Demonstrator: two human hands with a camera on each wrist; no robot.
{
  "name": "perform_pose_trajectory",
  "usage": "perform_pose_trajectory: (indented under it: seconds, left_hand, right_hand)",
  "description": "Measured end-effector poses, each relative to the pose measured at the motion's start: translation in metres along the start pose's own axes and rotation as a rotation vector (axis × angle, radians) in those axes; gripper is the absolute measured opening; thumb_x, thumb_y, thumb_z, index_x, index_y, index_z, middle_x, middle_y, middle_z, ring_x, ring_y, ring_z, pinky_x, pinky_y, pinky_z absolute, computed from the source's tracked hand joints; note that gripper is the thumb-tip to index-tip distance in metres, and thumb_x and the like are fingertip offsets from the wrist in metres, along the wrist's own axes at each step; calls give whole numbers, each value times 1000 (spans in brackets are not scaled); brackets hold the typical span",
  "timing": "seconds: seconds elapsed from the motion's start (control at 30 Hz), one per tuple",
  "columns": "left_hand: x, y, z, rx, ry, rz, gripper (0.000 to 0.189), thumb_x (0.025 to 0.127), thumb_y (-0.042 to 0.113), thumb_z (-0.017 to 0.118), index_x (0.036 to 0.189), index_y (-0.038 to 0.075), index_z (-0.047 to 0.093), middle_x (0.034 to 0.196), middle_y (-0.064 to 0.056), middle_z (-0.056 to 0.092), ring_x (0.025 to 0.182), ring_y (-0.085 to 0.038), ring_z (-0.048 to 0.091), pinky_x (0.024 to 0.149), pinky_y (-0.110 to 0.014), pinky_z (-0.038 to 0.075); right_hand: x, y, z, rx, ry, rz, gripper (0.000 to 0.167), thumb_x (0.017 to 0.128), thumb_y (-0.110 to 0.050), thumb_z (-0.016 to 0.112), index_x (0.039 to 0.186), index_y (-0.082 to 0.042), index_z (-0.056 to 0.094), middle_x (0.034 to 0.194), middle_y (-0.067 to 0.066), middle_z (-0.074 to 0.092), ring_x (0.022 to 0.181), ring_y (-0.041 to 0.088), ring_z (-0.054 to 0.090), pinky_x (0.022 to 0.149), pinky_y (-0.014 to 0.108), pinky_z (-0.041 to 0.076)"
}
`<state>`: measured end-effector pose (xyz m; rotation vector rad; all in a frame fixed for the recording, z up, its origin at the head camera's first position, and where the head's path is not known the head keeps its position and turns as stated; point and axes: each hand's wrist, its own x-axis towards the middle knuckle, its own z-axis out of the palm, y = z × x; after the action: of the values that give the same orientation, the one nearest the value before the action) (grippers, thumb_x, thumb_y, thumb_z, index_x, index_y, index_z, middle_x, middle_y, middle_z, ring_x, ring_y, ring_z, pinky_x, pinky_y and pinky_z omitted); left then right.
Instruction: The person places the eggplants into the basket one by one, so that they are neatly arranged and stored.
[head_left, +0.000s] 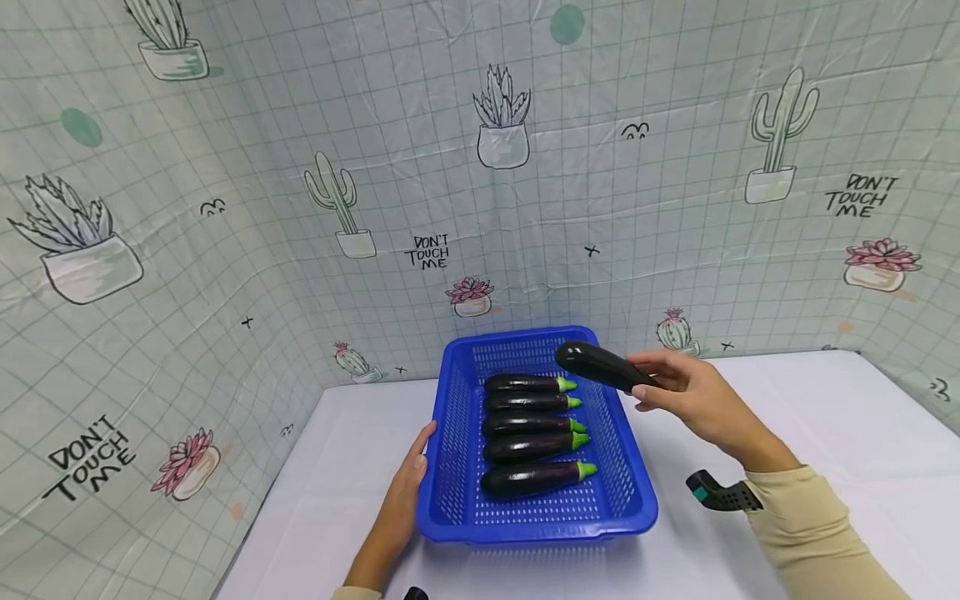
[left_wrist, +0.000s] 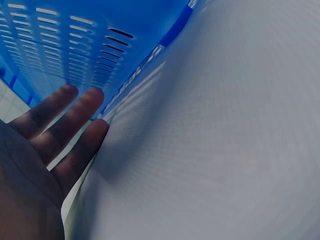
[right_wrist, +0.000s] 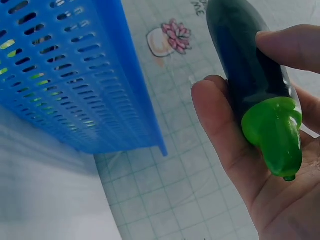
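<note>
A dark purple eggplant [head_left: 600,364] is held by my right hand [head_left: 693,396] above the right rim of the blue basket [head_left: 637,500]. In the right wrist view its green stem end [right_wrist: 275,130] points toward the palm, with thumb and fingers pinching the body. Inside the basket several more eggplants [head_left: 525,448] lie side by side in a column, green stems to the right. My left hand [head_left: 405,492] is at the basket's left wall. The left wrist view shows its fingers [left_wrist: 75,120] extended beneath the rim, against or close to the slotted side; contact is unclear.
The basket stands on a white-covered table [head_left: 360,442], close to its back edge. Behind and to the left hangs a gridded sheet [head_left: 405,183] printed with cacti and lettering. A black wrist strap [head_left: 723,493] is at my right sleeve.
</note>
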<state>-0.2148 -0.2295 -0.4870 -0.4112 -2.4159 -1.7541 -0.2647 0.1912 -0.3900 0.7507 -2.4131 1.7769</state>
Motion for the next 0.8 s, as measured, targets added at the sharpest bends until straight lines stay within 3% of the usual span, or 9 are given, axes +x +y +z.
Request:
perform_pose_trajectory:
  seconds: [0.3, 0.57, 0.8]
  left_hand:
    - [2, -2, 0, -11, -4, -9, 52, 110, 37, 22, 159, 23, 29, 164, -10, 25, 149, -37, 20, 115, -66, 14]
    - [2, -4, -1, -25, 6, 4, 51, 110, 35, 23, 159, 22, 30, 164, -10, 25, 149, -37, 20, 115, -65, 13]
    - [2, -3, 0, -16, -2, 18, 51, 110, 33, 23, 159, 21, 31, 163, -11, 25, 149, -37, 21, 115, -65, 13]
  right_hand:
    - [2, 0, 5, -3, -17, -16, 45, 97, -17, 68, 136, 1, 53, 128, 22, 60, 102, 21, 69, 81, 37, 59]
    - [9, 0, 16, 25, -101, -31, 44, 97, -16, 68, 135, 2, 54, 126, 22, 61, 100, 38, 67, 81, 37, 59]
    - [9, -4, 23, -27, -148, -37, 40, 97, -17, 68, 133, -2, 58, 125, 18, 62, 97, 28, 69, 79, 36, 59]
